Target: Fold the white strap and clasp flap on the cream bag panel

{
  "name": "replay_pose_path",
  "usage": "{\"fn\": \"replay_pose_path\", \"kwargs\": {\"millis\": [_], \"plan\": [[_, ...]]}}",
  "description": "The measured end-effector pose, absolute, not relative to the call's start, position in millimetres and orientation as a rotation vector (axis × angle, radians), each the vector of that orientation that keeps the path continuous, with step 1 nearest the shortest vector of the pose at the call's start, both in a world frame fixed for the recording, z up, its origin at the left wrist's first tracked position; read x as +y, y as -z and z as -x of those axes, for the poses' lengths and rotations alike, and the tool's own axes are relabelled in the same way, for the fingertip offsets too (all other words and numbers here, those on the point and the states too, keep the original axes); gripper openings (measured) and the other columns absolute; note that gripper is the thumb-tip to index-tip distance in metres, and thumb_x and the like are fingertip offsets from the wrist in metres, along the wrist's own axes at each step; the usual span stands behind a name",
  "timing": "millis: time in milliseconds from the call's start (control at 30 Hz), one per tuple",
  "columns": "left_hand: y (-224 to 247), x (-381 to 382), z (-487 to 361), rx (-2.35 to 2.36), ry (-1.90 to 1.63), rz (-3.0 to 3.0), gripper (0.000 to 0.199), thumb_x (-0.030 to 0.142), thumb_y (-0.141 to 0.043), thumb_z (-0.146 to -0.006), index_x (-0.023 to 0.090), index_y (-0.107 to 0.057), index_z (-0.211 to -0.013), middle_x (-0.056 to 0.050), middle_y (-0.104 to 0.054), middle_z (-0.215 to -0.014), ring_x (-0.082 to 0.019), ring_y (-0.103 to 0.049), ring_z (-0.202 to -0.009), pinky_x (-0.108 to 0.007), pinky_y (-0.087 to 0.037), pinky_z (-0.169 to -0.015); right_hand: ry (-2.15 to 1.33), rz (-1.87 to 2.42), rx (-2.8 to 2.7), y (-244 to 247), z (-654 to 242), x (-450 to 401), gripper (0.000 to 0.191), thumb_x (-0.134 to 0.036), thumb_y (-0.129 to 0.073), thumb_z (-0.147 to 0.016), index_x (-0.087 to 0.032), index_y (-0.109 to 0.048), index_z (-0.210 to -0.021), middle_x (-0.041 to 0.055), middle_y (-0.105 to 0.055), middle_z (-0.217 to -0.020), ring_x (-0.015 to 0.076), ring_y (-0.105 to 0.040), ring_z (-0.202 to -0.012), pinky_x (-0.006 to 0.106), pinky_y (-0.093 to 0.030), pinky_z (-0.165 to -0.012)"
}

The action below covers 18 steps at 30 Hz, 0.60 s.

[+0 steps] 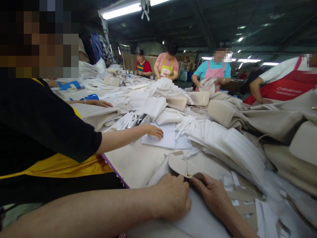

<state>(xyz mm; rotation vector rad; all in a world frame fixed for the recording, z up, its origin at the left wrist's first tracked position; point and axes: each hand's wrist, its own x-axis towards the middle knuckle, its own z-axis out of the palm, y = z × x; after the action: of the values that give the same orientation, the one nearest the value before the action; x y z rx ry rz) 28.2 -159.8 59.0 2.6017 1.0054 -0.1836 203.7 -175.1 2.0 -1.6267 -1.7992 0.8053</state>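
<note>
A beige bag (177, 164) with a rounded flap and a small metal fitting lies in front of me, over pale sheet material. My left hand (170, 195) is closed in a fist against the near edge of the flap, its fingertips hidden. With thumb and fingers, my right hand (213, 190) pinches the flap's right side, just beside the metal fitting. The two hands are close together, and the lower body of the bag is partly hidden beneath them.
At left, a co-worker in black with a yellow apron (66, 165) reaches a hand (155, 131) onto white paper sheets (165, 134). White foam sheets (230, 142) and beige bags (279, 122) pile up at right. Several people stand across the table.
</note>
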Motion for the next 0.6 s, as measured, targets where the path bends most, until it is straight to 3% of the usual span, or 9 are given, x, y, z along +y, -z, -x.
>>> {"fn": "replay_pose_path", "kwargs": {"millis": [267, 600], "plan": [[-42.8, -158.5, -35.6, 0.973, 0.193, -2.728, 0.047, 0.037, -0.032, -0.084, 0.010, -0.055, -0.115, -0.019, -0.066, -0.095, -0.033, -0.064, -0.080, -0.046, -0.051, -0.063, -0.744, 1.609, -1.832, -4.8, -200.2, -176.1, 0.025, -0.039, -0.046, -0.085, -0.022, -0.061, -0.073, 0.0018, -0.067, -0.074, 0.0188, -0.060, -0.072, 0.027, -0.042, -0.069], [-39.0, -161.3, -31.6, 0.850, 0.175, -2.864, 0.045, 0.032, -0.033, -0.087, 0.008, -0.055, -0.118, -0.017, -0.067, -0.099, -0.028, -0.064, -0.082, -0.041, -0.052, -0.066, -0.851, 1.586, -1.863, -6.3, -200.2, -177.8, 0.028, -0.040, -0.046, -0.086, -0.021, -0.062, -0.075, 0.0009, -0.066, -0.074, 0.0179, -0.059, -0.074, 0.026, -0.042, -0.070]]}}
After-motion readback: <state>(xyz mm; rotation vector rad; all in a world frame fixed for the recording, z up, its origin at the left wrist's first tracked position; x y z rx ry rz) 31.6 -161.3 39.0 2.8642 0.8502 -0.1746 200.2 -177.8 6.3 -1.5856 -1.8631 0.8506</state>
